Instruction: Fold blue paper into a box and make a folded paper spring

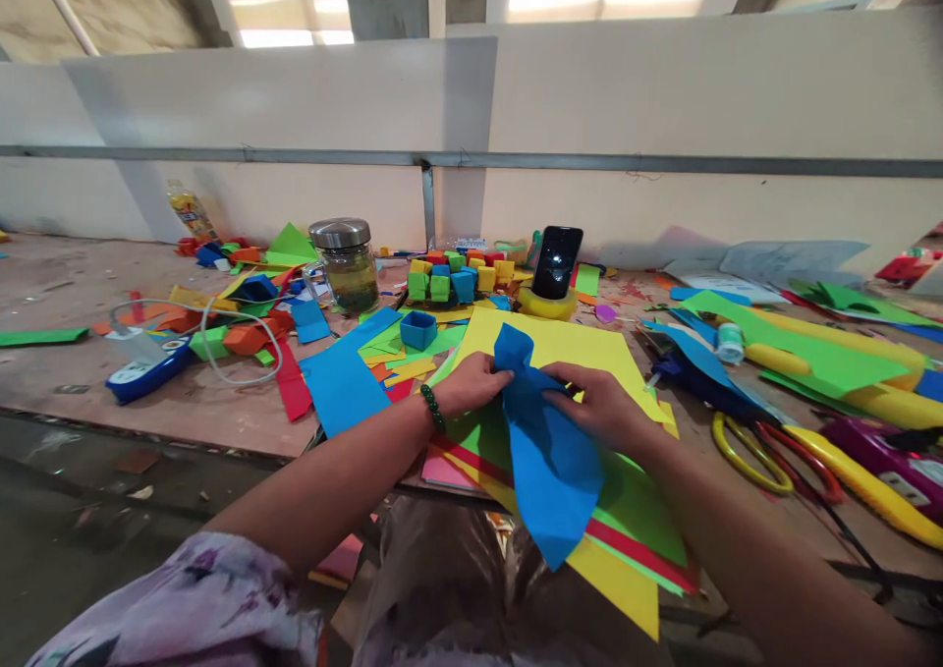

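A blue sheet (549, 461), bent and creased with a pointed lower end, is held up in front of me. My left hand (475, 384) pinches its left edge near the top, thumb and fingers closed. On the other side, my right hand (596, 402) grips the right edge between thumb and fingers. Beneath the sheet lies a stack of yellow (619, 588), green and red sheets, partly covered by it and by my arms. Just past my left hand stands a small blue open box (418, 330).
Beyond are several coloured small boxes (461, 279), a glass jar (352, 279) and a phone (558, 262) on a yellow ring. At right lie scissors (751, 451) and a yellow-handled tool (861, 475). A blue power strip (151, 367) with a white cable sits left.
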Demonstrator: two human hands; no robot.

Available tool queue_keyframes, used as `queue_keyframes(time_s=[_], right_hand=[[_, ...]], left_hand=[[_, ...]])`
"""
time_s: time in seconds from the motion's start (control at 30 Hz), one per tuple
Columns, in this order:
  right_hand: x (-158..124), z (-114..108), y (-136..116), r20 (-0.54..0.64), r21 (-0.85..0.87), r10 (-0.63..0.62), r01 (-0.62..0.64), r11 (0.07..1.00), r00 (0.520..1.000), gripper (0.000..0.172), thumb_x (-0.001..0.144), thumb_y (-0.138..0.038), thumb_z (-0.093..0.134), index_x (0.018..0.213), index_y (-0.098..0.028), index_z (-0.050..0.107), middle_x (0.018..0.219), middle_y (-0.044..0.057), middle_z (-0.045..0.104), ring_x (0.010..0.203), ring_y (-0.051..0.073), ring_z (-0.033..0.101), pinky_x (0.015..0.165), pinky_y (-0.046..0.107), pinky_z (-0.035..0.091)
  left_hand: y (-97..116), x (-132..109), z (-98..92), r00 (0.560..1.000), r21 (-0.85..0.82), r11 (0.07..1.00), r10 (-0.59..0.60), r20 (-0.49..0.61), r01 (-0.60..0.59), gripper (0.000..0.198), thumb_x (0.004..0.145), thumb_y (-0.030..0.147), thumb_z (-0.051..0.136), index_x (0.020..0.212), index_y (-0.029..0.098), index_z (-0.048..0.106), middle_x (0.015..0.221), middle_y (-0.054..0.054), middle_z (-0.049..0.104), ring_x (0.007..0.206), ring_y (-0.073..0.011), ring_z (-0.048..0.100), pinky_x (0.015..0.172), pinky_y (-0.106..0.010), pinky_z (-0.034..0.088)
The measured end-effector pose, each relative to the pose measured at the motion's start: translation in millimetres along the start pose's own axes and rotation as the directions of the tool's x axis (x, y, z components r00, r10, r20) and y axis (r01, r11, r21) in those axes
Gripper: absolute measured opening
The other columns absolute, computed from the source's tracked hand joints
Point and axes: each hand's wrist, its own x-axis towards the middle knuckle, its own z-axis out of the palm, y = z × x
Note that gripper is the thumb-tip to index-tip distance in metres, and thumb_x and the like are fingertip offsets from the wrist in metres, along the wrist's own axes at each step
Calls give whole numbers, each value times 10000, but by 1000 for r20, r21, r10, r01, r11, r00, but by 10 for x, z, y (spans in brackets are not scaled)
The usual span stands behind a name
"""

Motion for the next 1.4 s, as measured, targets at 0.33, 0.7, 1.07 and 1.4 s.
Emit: queue_keyframes(time_s=[0.33,0.7,1.07,1.4], right_hand=[[-21,82,-63,89,-185,11,5,983,996,232,883,-226,505,996,-199,706,945,77,681,874,205,637,783,305,485],[118,25,-55,195,-211,57,-15,977,979,202,856,-229,533,953,-184,705,956,74,717,866,204,648,769,270,463],[140,40,-169,213,-342,79,-2,940,974,282,929,-278,432,980,-188,694,980,102,698,883,230,631,740,292,426],[157,27,-223,62,-281,174,-150,948,983,107,829,-225,560,861,-225,662,823,5,709,726,172,618,623,252,389]], left_hand=[[-56,13,5,995,-62,997,54,84,-48,238,735,331,518,654,125,605,526,43,462,510,-76,355,497,-206,286],[-64,41,-45,987,-14,997,72,141,-71,144,594,243,527,653,126,586,584,30,490,563,-91,402,506,-209,304],[-55,29,-33,990,121,989,76,122,-91,55,618,164,485,584,143,523,523,45,417,517,-78,349,455,-209,253],[-82,14,-65,980,94,988,102,172,-120,287,704,343,596,796,82,671,636,0,571,588,-103,448,521,-205,357]])
